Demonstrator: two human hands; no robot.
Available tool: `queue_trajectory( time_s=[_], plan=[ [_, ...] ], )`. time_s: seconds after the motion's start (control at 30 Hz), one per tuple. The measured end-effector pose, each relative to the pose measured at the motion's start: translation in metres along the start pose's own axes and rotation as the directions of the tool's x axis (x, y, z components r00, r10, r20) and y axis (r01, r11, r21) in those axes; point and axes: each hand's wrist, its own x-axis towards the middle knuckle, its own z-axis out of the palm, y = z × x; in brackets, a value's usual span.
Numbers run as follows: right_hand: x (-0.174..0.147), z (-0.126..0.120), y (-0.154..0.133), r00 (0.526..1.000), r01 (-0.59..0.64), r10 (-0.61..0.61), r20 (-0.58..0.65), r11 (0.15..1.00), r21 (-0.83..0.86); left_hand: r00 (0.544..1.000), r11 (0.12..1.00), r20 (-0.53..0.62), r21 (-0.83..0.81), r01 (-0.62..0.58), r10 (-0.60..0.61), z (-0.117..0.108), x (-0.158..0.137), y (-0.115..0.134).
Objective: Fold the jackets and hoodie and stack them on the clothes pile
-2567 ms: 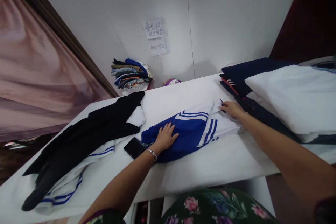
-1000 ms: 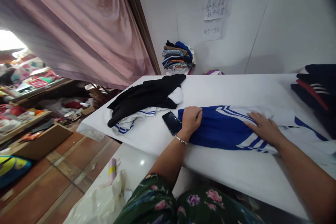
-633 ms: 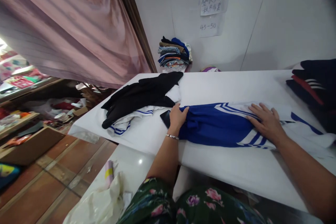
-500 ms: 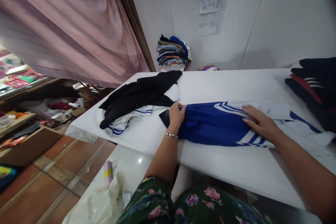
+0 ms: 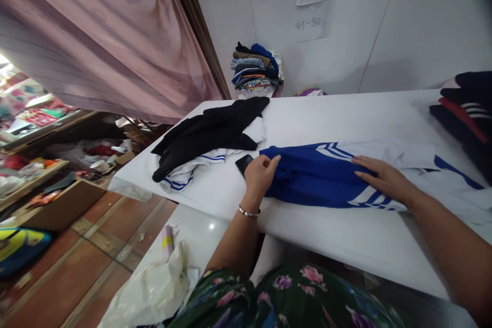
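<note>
A blue and white jacket [image 5: 307, 177] with white stripes lies stretched lengthwise across the white table, its white part trailing off to the right. At its left end, my left hand [image 5: 262, 175] has curled fingers pinching the blue cloth near the edge; the fingertips are partly hidden. My right hand [image 5: 382, 179] lies flat on the striped part with its fingers stretched out. A dark phone [image 5: 243, 164] rests on the table just beyond my left hand, partly covered by it.
Black clothing [image 5: 207, 133] lies over a white garment with blue stripes [image 5: 179, 180] on the left. Folded clothes are stacked [image 5: 255, 69] at the back, with dark folded garments [image 5: 467, 118] at far right. A pale plastic bag [image 5: 154, 287] sits on a lower surface near me.
My left hand has shifted slightly along the jacket's left end, and the blue corner now shows beyond its fingers. My right hand stays flat on the stripes. The camera view has shifted a little.
</note>
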Motion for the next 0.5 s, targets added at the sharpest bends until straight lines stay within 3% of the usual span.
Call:
queue_trajectory(
  time_s=[0.1,0.27,0.37,0.43,0.5],
  plan=[
    [0.000,0.001,0.003,1.000,0.025,-0.025,-0.008,1.000,-0.005,0.989,0.997,0.144,0.068,-0.033,0.023,0.006,-0.018,-0.007],
    [0.000,0.002,0.006,0.999,0.045,-0.046,-0.017,0.999,-0.013,0.987,0.993,0.111,-0.031,-0.116,0.119,0.017,-0.019,-0.011],
    [0.001,0.000,0.005,0.998,0.052,-0.052,-0.016,0.999,-0.009,0.998,0.991,0.044,-0.133,-0.030,0.036,0.010,-0.016,-0.008],
    [0.001,0.000,0.004,0.998,0.067,-0.067,-0.022,0.998,-0.008,0.998,0.998,0.045,-0.045,0.054,-0.051,0.002,-0.017,-0.008],
    [0.001,0.001,0.005,0.997,0.079,-0.079,-0.028,0.997,-0.008,0.989,0.986,0.100,0.143,0.091,-0.106,-0.004,-0.022,-0.012]
  ],
)
